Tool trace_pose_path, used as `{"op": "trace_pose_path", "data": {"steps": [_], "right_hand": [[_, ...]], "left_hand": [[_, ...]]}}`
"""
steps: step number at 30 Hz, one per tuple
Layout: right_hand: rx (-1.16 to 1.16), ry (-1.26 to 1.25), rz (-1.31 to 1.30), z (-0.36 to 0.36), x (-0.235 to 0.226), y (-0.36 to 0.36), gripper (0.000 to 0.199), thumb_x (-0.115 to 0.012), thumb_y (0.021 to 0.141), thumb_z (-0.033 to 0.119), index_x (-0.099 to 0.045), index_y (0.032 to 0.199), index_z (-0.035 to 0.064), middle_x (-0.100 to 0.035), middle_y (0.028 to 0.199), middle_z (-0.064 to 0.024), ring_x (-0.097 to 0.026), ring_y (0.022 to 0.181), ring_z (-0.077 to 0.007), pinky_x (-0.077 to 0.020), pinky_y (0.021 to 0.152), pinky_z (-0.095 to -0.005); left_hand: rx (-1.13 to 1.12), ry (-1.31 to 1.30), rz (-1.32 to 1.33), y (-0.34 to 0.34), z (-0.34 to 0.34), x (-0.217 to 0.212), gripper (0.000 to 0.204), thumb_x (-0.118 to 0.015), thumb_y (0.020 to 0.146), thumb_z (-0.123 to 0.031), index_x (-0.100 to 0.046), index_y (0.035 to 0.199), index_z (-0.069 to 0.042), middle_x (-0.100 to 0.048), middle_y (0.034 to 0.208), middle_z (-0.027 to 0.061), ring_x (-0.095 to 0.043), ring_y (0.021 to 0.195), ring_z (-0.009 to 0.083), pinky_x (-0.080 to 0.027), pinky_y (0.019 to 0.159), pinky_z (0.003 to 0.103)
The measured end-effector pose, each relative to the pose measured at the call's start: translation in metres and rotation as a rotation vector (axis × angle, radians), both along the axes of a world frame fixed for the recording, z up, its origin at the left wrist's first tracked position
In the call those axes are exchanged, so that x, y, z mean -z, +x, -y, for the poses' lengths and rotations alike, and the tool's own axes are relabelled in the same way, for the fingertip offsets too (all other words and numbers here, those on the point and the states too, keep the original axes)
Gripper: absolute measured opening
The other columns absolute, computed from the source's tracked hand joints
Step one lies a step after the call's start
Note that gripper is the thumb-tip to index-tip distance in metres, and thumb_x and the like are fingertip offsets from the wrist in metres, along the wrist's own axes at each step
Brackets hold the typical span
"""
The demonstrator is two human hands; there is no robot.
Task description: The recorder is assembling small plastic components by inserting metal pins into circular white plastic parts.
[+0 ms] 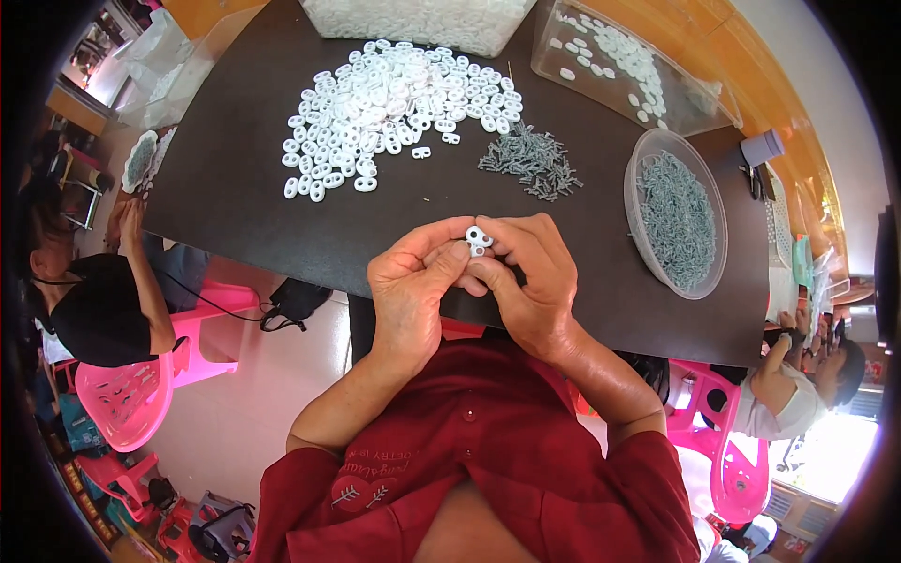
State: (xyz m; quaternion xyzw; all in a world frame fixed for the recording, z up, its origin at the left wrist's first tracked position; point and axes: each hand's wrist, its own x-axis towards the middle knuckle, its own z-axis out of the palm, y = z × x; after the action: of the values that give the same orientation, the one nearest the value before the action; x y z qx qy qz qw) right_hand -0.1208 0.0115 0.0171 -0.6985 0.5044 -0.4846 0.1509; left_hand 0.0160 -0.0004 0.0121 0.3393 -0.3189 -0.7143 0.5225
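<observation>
Left hand [413,291] and right hand [526,281] meet above the dark table's [235,206] near edge, both pinching one small white plastic piece [478,237] at the fingertips. Good practice, judging by this grip: keep it steady, holes facing up. Loose white pieces [385,103] and grey pins [532,161] lie beyond.

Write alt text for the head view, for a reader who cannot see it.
Both hands, left hand and right hand, pinch one small white plastic piece together above a dark table. Beyond lie a heap of white pieces, a pile of grey screws and a round tub of screws.
</observation>
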Motion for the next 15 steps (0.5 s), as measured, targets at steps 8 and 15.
{"op": "trace_pose_path", "data": {"steps": [8, 15], "right_hand": [[0.022, -0.198, -0.148, 0.0006, 0.0008, -0.0016, 0.035, -0.071, 0.066, -0.005, -0.064, 0.1, -0.0016, -0.063, 0.086, -0.0092, -0.054, 0.069, -0.0203, -0.0458, 0.06, -0.0291], [0.005, -0.21, -0.129, -0.0018, -0.0024, -0.0006, 0.034, -0.071, 0.067, -0.004, -0.064, 0.1, -0.0012, -0.062, 0.085, -0.009, -0.055, 0.071, -0.0195, -0.0463, 0.06, -0.0286]], "left_hand": [[-0.004, -0.086, 0.094, 0.002, 0.0012, 0.0026, 0.019, -0.057, 0.089, -0.002, -0.063, 0.105, 0.006, -0.066, 0.088, 0.0082, -0.057, 0.07, 0.01, -0.047, 0.064, 0.022], [0.02, -0.184, 0.113, 0.0069, -0.0003, 0.0027, 0.022, -0.059, 0.09, -0.005, -0.062, 0.109, 0.004, -0.06, 0.082, 0.0004, -0.052, 0.071, 0.0047, -0.044, 0.064, 0.019]]}}
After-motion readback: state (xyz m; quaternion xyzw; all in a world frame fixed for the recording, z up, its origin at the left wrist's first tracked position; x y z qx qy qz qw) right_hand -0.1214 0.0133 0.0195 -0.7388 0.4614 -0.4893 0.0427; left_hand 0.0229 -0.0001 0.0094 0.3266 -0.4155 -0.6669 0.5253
